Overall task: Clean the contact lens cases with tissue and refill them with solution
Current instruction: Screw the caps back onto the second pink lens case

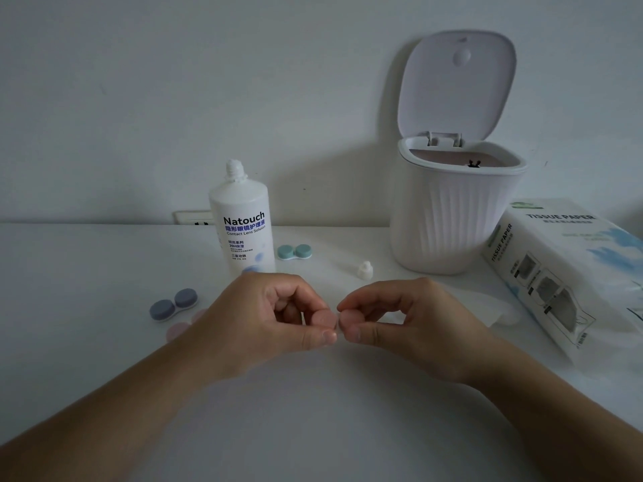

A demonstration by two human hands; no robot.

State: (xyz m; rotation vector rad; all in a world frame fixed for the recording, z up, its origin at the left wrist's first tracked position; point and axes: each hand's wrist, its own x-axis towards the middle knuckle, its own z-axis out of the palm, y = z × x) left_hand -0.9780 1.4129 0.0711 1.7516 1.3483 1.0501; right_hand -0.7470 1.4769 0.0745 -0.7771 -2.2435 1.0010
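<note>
Left hand (275,314) and right hand (400,318) each pinch the pink lens case (330,320); overtwisting could spill solution.

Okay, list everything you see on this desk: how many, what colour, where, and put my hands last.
Solution bottle: one, white, uncapped, back centre.
Bottle cap: one, white, right of the bottle.
Green lens case: one, teal, closed, beside the bottle.
Blue lens case: one, grey-blue, closed, left.
Pink case base: one, pale pink, partly hidden behind the left wrist.
Pink caps: two, one pinched in each hand.
Tissue sheet: one, white, behind the right hand.
Tissue pack: one, white and blue, right.
Bin: one, white, lid open, back right.
Table: white.
Left hand; right hand.
</note>
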